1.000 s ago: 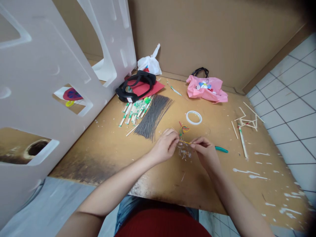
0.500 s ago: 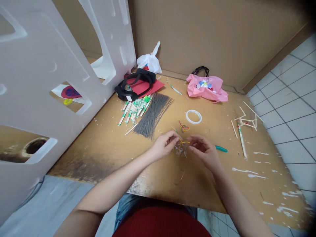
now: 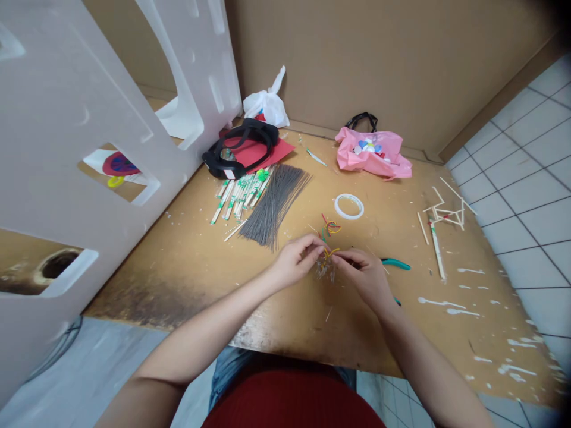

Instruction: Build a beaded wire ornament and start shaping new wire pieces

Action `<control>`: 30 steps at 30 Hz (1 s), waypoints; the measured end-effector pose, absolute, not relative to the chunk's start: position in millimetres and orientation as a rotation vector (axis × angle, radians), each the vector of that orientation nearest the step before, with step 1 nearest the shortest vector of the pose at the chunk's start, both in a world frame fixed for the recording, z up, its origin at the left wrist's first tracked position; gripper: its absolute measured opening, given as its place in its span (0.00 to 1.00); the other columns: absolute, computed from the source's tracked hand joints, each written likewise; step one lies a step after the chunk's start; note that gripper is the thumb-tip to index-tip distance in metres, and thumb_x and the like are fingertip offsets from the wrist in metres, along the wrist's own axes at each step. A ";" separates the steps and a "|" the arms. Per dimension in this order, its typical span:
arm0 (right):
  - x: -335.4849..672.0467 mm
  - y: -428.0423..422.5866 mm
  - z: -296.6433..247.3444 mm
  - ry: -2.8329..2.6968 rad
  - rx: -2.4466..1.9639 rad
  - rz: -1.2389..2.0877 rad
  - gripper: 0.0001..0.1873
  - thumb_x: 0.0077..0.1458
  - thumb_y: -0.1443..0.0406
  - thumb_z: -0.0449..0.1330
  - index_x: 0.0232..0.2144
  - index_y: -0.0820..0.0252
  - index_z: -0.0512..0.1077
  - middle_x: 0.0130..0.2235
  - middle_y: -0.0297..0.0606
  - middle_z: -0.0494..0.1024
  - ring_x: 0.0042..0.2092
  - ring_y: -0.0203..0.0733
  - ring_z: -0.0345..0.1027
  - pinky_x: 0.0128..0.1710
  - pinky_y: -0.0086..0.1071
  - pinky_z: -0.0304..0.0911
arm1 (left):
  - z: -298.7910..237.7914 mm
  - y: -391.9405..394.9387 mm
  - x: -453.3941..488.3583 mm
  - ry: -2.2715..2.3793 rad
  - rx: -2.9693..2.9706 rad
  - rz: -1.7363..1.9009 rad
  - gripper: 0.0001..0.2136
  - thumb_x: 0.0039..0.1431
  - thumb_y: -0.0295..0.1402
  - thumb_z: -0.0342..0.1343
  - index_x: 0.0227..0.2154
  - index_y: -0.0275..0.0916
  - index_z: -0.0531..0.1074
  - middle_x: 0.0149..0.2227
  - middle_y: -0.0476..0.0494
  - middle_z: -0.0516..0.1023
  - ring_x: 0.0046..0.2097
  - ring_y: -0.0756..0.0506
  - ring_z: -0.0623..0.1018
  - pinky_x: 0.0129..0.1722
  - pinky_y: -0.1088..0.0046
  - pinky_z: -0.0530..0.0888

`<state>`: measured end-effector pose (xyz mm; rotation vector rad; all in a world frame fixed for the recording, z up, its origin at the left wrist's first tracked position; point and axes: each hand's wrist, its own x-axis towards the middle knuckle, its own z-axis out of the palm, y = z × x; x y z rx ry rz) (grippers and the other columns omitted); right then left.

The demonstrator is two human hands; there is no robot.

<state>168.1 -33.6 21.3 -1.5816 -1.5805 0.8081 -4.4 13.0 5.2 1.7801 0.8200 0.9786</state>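
Observation:
Between my two hands is a thin yellow wire (image 3: 332, 252), bent and raised above the table. My left hand (image 3: 301, 257) pinches it with thumb and forefinger. From the right, the closed fingertips of my right hand (image 3: 362, 270) meet the same wire. Just below the fingertips lies a tangle of clear, thin pieces (image 3: 325, 271), too fine to make out. Beyond my hands sits a small bunch of red, yellow and green wires (image 3: 332, 227). Teal-handled pliers (image 3: 397, 263) lie partly hidden behind my right hand.
A roll of white tape (image 3: 349, 206) lies farther back. To the left are a bundle of grey wires (image 3: 273, 208), wrapped chopsticks (image 3: 236, 199) and a black headset (image 3: 241, 148). A pink bag (image 3: 372, 154) stands at the back, and a stick frame (image 3: 448, 217) lies right.
My right hand has moved left and its fingers have closed on the yellow wire. More of the teal pliers shows beside it. The left hand keeps its pinch.

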 end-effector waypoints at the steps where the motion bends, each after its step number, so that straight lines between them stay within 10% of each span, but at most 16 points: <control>1: 165.4 -32.4 19.8 -1.532 -1.591 0.822 0.11 0.48 0.57 0.60 0.27 0.58 0.77 0.27 0.38 0.77 0.28 0.39 0.67 0.27 0.31 0.61 | 4.9 12.9 -4.3 0.813 1.784 0.987 0.09 0.60 0.33 0.48 0.34 0.35 0.71 0.33 0.43 0.76 0.36 0.49 0.75 0.38 0.73 0.70; 22: 160.5 -33.6 3.2 -1.800 -1.186 0.314 0.05 0.48 0.70 0.60 0.29 0.56 0.72 0.34 0.39 0.76 0.29 0.35 0.68 0.23 0.28 0.62 | -10.9 17.5 0.3 0.884 1.980 1.138 0.04 0.58 0.29 0.49 0.31 0.37 0.68 0.36 0.43 0.69 0.42 0.47 0.69 0.43 0.69 0.67; 30: 158.2 -30.3 1.4 -1.307 -1.283 0.984 0.07 0.47 0.63 0.62 0.24 0.58 0.68 0.25 0.33 0.75 0.19 0.30 0.62 0.17 0.27 0.59 | -12.1 13.8 4.4 0.864 2.000 1.128 0.05 0.58 0.28 0.49 0.29 0.36 0.69 0.34 0.45 0.68 0.39 0.49 0.69 0.38 0.72 0.67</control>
